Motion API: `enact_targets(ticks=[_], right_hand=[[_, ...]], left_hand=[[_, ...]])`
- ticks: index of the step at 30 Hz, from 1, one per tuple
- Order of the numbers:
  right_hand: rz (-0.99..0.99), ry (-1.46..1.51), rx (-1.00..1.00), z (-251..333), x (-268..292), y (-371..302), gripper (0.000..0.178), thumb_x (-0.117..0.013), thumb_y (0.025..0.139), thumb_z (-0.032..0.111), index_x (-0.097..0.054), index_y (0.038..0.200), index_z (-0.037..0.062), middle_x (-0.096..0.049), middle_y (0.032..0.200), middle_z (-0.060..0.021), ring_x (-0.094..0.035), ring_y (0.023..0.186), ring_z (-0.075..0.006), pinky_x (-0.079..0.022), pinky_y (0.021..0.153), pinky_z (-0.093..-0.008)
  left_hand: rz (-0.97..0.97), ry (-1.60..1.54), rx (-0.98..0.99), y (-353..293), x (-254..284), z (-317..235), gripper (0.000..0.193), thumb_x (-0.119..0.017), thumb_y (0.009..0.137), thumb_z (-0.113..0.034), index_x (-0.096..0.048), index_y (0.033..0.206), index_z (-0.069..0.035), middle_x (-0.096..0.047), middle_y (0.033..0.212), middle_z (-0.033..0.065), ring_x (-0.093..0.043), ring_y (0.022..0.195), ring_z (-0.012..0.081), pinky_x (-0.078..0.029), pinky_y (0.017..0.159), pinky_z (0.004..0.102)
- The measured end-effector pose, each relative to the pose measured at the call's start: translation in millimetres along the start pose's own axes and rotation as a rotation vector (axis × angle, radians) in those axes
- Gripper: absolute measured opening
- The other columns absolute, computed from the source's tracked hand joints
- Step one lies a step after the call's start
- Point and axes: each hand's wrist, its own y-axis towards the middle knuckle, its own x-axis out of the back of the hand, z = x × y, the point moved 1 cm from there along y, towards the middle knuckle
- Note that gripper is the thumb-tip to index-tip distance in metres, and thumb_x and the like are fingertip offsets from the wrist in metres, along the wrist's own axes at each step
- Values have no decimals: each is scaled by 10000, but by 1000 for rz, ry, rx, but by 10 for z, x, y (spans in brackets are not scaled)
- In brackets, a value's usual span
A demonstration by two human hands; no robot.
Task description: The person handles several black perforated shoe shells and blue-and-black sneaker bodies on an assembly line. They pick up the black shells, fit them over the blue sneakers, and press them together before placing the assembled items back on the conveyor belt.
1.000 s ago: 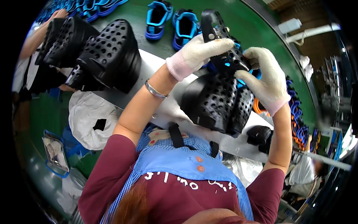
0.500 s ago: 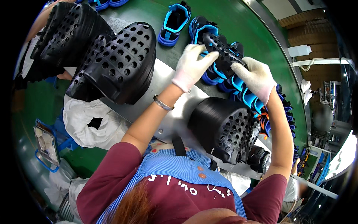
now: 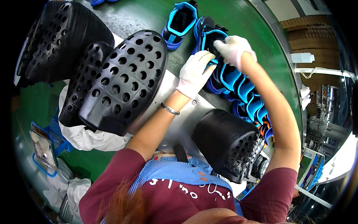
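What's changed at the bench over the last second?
The left hand and blurred right hand have moved forward from the right-hand black stack to a black-and-blue shoe. The perforated black piece they held no longer shows; whether it's inside the shoe, I can't tell. The head view has shifted too. Both that stack and the left-hand black stack stay on the bench.

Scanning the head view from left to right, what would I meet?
Large left-of-centre stack of black perforated plastic shapes, left hand in a white fabric glove, right hand in a matching glove, white plastic bottle.
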Motion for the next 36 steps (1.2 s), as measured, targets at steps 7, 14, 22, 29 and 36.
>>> enact_targets(ticks=[7, 14, 22, 29, 36], right_hand=[[-111, -404, 98, 298, -389, 300, 262, -568, 887, 261, -745, 969, 86, -711, 1019, -157, -688, 964, -308, -545, 825, -396], [-146, -477, 166, 343, -377, 524, 218, -594, 823, 116, -746, 972, 72, -712, 1020, -164, -693, 962, -310, -555, 822, -393], [-164, -656, 245, 354, -343, 333, 211, -601, 813, 115, -742, 966, 79, -709, 1019, -163, -691, 951, -322, -558, 804, -386], [-199, -557, 288, 269, -318, 369, 212, -606, 863, 195, -730, 961, 55, -702, 1026, -175, -682, 968, -334, -553, 816, -402], [-524, -114, 552, -685, 285, -784, 297, -512, 952, 328, -644, 1054, 83, -667, 966, -153, -631, 946, -355, -501, 832, -425]], left_hand=[[4, 20, 58, 2, 35, 19, 288, -699, 806, -137, -644, 1071, -40, -626, 1118, 127, -596, 1026, 319, -488, 900, 392], [-27, 32, 23, 45, 31, 41, 260, -697, 808, -118, -637, 1054, -58, -621, 1108, 118, -593, 1015, 313, -483, 896, 391], [-60, 40, 23, 40, 20, 74, 256, -683, 822, -132, -635, 1057, -44, -617, 1109, 138, -587, 1018, 335, -475, 904, 402], [-81, 113, -47, 54, -31, 129, 304, -701, 810, -122, -623, 1091, -38, -610, 1115, 157, -567, 1068, 344, -447, 949, 418], [-341, 286, 56, 140, 221, 365, 441, -739, 819, -142, -606, 1234, -81, -494, 1244, 162, -488, 1177, 316, -416, 1026, 396]])
